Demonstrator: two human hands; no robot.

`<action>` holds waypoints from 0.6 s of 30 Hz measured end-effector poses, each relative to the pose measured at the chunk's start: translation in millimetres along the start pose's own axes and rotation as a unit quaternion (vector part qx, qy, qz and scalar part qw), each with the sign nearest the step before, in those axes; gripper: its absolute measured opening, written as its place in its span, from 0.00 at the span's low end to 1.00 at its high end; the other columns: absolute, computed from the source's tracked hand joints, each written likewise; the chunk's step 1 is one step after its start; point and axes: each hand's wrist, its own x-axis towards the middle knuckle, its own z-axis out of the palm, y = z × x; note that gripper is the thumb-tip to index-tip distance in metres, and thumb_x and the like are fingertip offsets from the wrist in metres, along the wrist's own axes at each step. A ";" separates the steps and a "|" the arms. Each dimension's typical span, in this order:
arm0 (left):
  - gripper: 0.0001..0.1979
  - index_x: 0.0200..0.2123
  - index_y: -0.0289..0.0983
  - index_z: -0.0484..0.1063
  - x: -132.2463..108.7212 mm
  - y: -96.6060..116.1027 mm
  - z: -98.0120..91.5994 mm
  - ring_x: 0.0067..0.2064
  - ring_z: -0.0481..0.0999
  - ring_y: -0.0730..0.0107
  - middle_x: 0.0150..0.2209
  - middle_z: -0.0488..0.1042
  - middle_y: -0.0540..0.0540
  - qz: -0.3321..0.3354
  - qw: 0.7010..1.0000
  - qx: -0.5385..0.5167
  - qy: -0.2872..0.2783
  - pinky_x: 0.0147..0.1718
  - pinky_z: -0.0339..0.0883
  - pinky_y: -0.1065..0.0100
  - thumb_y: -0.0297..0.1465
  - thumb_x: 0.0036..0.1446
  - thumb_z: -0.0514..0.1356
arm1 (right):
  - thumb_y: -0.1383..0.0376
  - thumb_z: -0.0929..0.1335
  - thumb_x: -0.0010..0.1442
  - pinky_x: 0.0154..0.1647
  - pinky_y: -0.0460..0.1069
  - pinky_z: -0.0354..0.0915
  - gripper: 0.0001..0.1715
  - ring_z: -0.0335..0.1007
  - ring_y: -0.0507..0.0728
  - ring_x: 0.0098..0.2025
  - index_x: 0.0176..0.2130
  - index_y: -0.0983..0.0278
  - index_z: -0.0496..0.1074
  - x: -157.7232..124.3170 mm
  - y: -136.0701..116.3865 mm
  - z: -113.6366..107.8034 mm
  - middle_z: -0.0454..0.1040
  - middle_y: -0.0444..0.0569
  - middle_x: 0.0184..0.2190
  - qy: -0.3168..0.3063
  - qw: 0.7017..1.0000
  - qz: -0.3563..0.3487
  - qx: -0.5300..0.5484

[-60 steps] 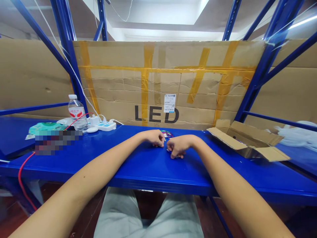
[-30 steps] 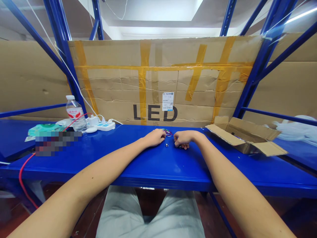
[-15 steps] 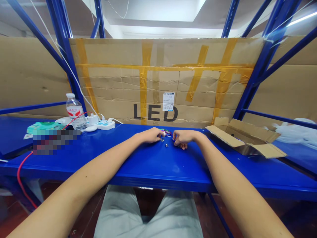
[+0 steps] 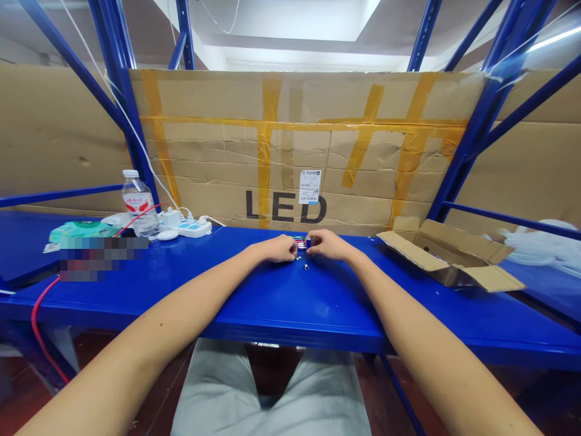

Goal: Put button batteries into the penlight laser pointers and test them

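Note:
Between my two hands lies a small row of slim, shiny coloured pieces [image 4: 301, 243] on the blue table; their exact kind is too small to make out. My left hand [image 4: 281, 248] is closed, its curled fingers at the left ends of the row. From the right, my right hand [image 4: 330, 244] has thumb and forefinger bent around the row's other end. Just in front of the fingers lie a small silvery metal piece [image 4: 306, 267] and a smaller bit [image 4: 298, 258] beside my left fingertips.
An opened cardboard box [image 4: 447, 251] stands on the right of the blue table [image 4: 290, 303]. At left are a water bottle [image 4: 138, 206], a white power strip [image 4: 195, 227] and a green packet [image 4: 82, 232]. A tall cardboard sheet [image 4: 209, 157] closes off the back.
My right hand has moved left and slightly up, onto the right end of the coloured pieces. They now lie more evenly side by side. My left hand has barely shifted.

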 end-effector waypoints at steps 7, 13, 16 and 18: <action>0.08 0.35 0.35 0.76 1.4 4.0 3.2 0.35 0.75 0.68 0.34 0.79 0.45 0.042 0.985 -0.008 0.169 0.34 0.64 0.71 0.27 0.57 0.56 | 0.66 0.68 0.47 0.29 0.46 0.60 0.06 0.66 0.52 0.26 0.29 0.65 0.69 2.7 4.7 2.7 0.72 0.42 0.23 -0.022 1.000 -0.011 0.007; 0.11 0.41 0.36 0.76 3.6 11.6 5.1 0.41 0.76 0.67 0.39 0.79 0.45 0.092 0.970 0.018 0.225 0.41 0.66 0.68 0.27 0.62 0.53 | 0.66 0.68 0.48 0.25 0.45 0.60 0.08 0.67 0.52 0.26 0.32 0.66 0.72 0.9 1.2 2.0 0.75 0.46 0.25 -0.022 0.999 0.020 0.022; 0.12 0.42 0.36 0.75 4.1 11.1 5.6 0.42 0.77 0.66 0.40 0.79 0.44 0.111 0.967 0.040 0.225 0.43 0.66 0.67 0.28 0.64 0.52 | 0.66 0.68 0.49 0.25 0.44 0.61 0.10 0.67 0.52 0.26 0.35 0.67 0.73 0.2 -1.2 -0.6 0.75 0.47 0.26 -0.013 0.999 0.018 0.043; 0.12 0.44 0.37 0.75 4.0 9.8 4.8 0.42 0.77 0.66 0.40 0.79 0.43 0.124 0.965 0.050 0.226 0.43 0.66 0.67 0.28 0.64 0.52 | 0.67 0.67 0.49 0.25 0.45 0.62 0.11 0.65 0.51 0.24 0.35 0.67 0.74 0.4 -0.6 -2.7 0.75 0.46 0.26 0.006 0.999 0.009 0.042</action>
